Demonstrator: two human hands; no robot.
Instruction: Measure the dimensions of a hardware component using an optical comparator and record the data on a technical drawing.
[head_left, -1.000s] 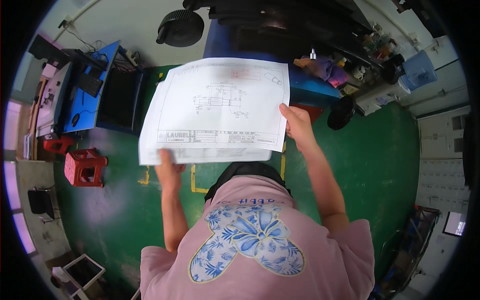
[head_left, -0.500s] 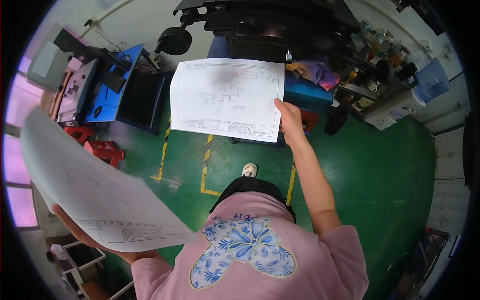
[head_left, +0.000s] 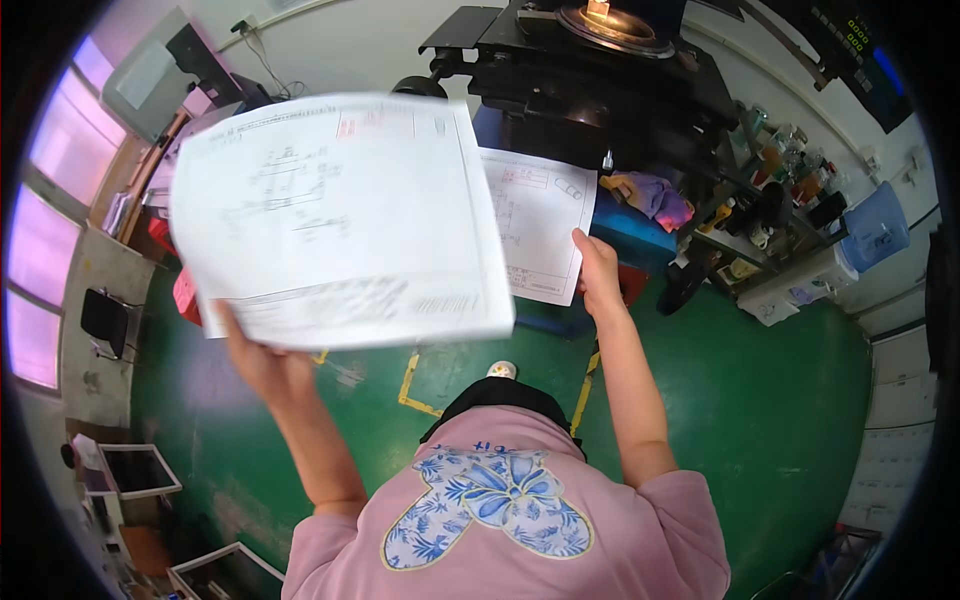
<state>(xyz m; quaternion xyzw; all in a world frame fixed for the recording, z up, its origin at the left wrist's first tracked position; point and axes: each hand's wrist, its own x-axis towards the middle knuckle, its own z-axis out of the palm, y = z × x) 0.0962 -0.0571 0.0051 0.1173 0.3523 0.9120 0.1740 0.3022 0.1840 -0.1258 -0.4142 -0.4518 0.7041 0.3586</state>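
Note:
My left hand (head_left: 268, 362) grips the lower left corner of a large printed drawing sheet (head_left: 400, 240), which is slightly blurred; whether more sheets lie behind it I cannot tell. My right hand (head_left: 599, 277) pinches the right edge of a second drawing sheet (head_left: 545, 215), thumb on its printed face. The left sheet overlaps the right one in view and hides its left part. Both sheets are held up in front of me, above the floor, with their printed sides showing.
Ahead stands a black machine (head_left: 560, 120) with a lit round stage (head_left: 615, 30). A purple and orange cloth (head_left: 655, 198) lies right of my sheets. Bottles (head_left: 785, 150) crowd a shelf at the right. A red stool (head_left: 186, 297) shows behind the left sheet. Yellow tape (head_left: 408, 385) marks the green floor.
My left hand has swung its sheet up and to the right, from low at my left side to in front of the other sheet. The right hand still holds its sheet.

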